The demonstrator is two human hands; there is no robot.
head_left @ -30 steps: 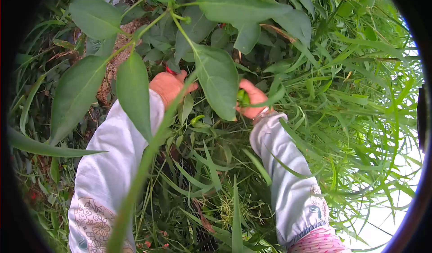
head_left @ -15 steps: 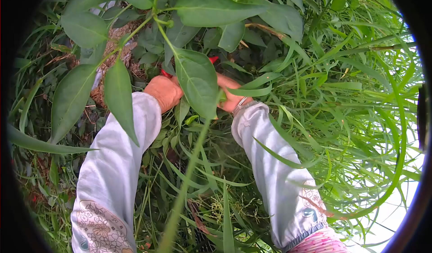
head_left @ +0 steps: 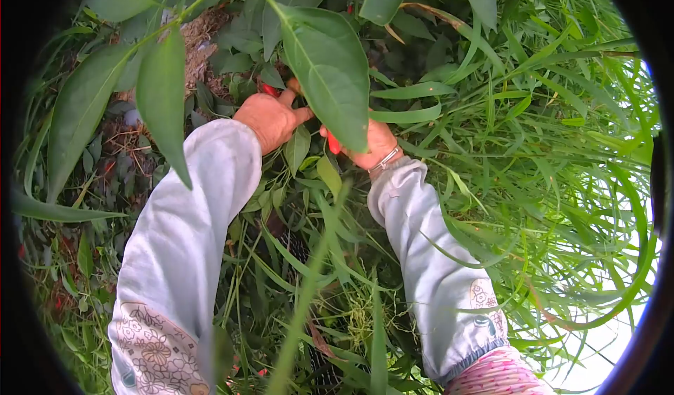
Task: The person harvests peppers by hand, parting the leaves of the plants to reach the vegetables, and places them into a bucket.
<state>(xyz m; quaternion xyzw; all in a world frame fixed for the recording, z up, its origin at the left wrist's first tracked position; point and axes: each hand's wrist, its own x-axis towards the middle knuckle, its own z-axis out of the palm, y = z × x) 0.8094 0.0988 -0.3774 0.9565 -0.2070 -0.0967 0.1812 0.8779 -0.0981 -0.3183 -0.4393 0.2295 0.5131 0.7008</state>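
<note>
Checking the Grips Among the Pepper Leaves

Your right grip [head_left: 371, 144] is closed narrow. Its fingers fold round the upper end of a red pepper [head_left: 333, 143], and much of the hand is hidden behind a large green leaf [head_left: 330, 72] hanging in front of it. A bracelet [head_left: 385, 160] sits on the wrist at the cuff of the white sleeve [head_left: 428, 254]. Your left grip [head_left: 270, 119] is curled, with the thumb stretched toward the right grip. A small red piece [head_left: 269, 89] shows at its upper edge, but you cannot tell whether the fingers hold it.

The red pepper is slim, glossy and pointed, and only its lower part shows. It hangs tip down from the inner side of the right grip, just below the edge of the large green leaf. It lies in the gap between the two grips, nearer the right one. The left thumb comes close to it without touching. Long grass [head_left: 533, 156] stands to the right of both arms.
</note>
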